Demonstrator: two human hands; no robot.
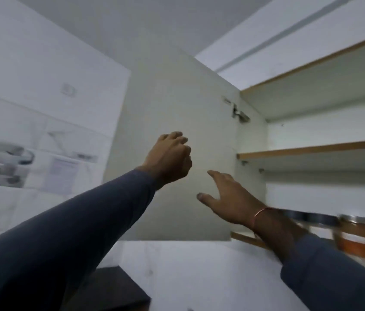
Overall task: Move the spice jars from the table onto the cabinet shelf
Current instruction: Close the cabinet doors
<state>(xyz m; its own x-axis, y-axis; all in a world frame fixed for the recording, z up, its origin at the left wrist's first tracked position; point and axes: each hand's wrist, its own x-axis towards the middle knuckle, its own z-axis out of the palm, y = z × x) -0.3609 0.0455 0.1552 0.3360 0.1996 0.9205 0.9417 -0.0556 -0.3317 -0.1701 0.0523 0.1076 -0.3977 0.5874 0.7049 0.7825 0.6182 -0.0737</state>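
Note:
I look up at an open wall cabinet. Its pale door point(177, 113) swings out to the left on a metal hinge point(238, 113). My left hand point(170, 158) is raised in front of the door with fingers curled into a fist, holding nothing I can see. My right hand point(226, 196) is lower, fingers spread and empty, close to the door's inner face. Spice jars point(356, 234) with metal lids and orange-brown contents stand on the lowest cabinet shelf point(246, 240) at the right, blurred, partly behind my right forearm.
A middle shelf point(311, 150) and an upper shelf point(311, 68) with wood-coloured edges sit above the jars. A tiled wall point(42, 131) with a rack of steel utensils point(2, 160) is at the left. A dark surface point(114, 288) lies below.

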